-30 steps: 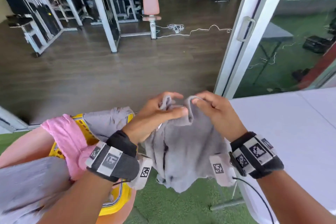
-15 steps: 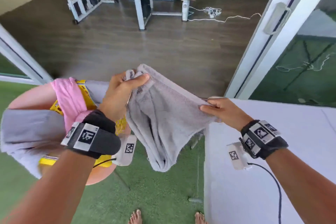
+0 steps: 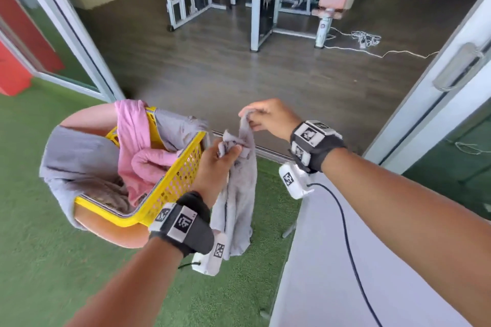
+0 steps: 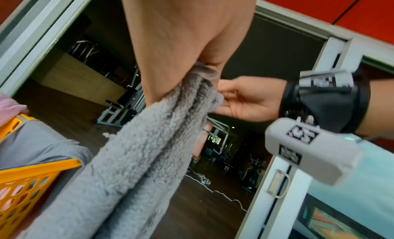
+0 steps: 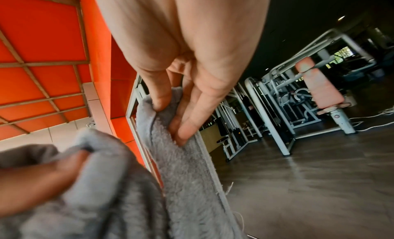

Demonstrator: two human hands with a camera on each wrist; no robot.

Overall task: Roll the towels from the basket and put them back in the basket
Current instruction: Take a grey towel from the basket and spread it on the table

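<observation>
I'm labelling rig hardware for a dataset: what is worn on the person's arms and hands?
Both forearms are bare, with no sleeves or gloves. Each wrist carries a black strap topped with white plates printed with black square-code markers. A white camera block with its own marker hangs under the right wrist, a thin black cable trailing from it. A similar block hangs under the left wrist.

To my left a round pink stool [image 3: 87, 225] stands on the green turf [image 3: 39, 273] and bears the yellow basket [image 3: 170, 188], whose pink towel [image 3: 138, 146] and grey towels [image 3: 77, 156] spill over its rim. At my right is a white table [image 3: 318, 287] with a black cable [image 3: 345, 236] lying across it.
</observation>
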